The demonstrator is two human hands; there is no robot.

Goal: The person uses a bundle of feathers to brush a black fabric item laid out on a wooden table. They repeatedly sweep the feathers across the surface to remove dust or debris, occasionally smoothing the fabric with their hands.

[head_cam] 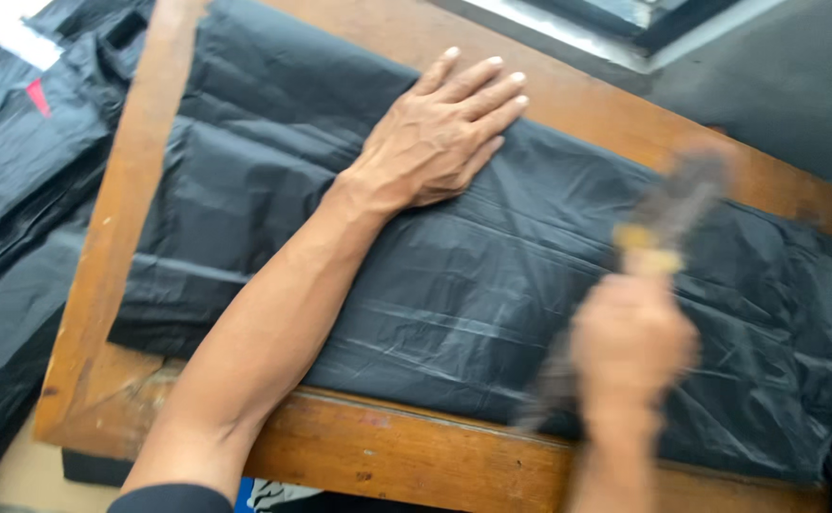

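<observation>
Black plastic sheet [492, 285], folded flat into a long creased slab, lies across the wooden table [406, 456] and covers most of its top, running from the upper left toward the right edge; its near long edge sits just inside the table's front rim. The table itself shows as bare brown wood along the left side, the front and the far right corner.

The left arm reaches in from the lower left, forearm stretched diagonally over the sheet, and the left hand [439, 138] lies palm down on the plastic with its fingers straight, close together and pointing up and to the right. It grips nothing; it simply presses flat on the upper middle of the sheet.

The right hand [630, 347] is raised above the near right part of the sheet, curled into a fist around a tool [668, 204] with a yellowish collar and a dark part sticking up beyond it. Both are heavily blurred, so what kind of tool it is cannot be told.

More black plastic bags [17, 190] lie heaped off the table on the left.
</observation>
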